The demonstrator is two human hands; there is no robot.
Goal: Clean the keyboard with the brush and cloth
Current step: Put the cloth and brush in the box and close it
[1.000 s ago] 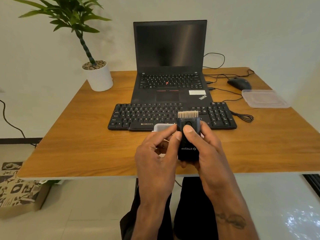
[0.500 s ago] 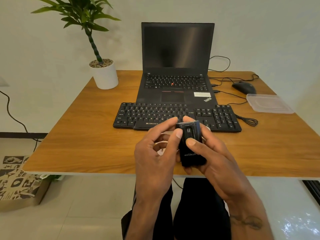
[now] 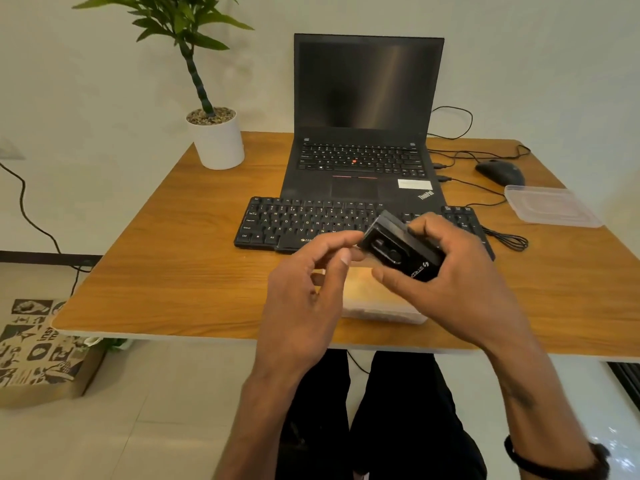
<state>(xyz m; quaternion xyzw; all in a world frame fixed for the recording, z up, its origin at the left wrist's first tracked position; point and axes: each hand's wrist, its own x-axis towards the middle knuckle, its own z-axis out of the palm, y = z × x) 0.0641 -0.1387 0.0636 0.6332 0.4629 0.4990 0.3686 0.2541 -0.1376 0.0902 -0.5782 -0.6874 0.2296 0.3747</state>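
Observation:
A black external keyboard [image 3: 304,223] lies on the wooden table [image 3: 166,265] in front of an open laptop [image 3: 363,98]. My right hand [image 3: 460,278] grips the black brush [image 3: 398,247] above the keyboard's near edge. The brush is tilted, its far end pointing up and left, and no bristles show. My left hand [image 3: 311,282] is beside it, with index finger and thumb pinching the brush's left end. I see no cloth.
A clear plastic box [image 3: 381,306] sits on the table under my hands, and its lid [image 3: 550,206] lies at the right. A mouse [image 3: 498,171] and cables are at the back right, a potted plant [image 3: 218,140] at the back left. A patterned bag [image 3: 34,348] stands on the floor.
The light bristles seen a second ago no longer show. The brush has turned from upright to a slant and moved slightly right with my right hand.

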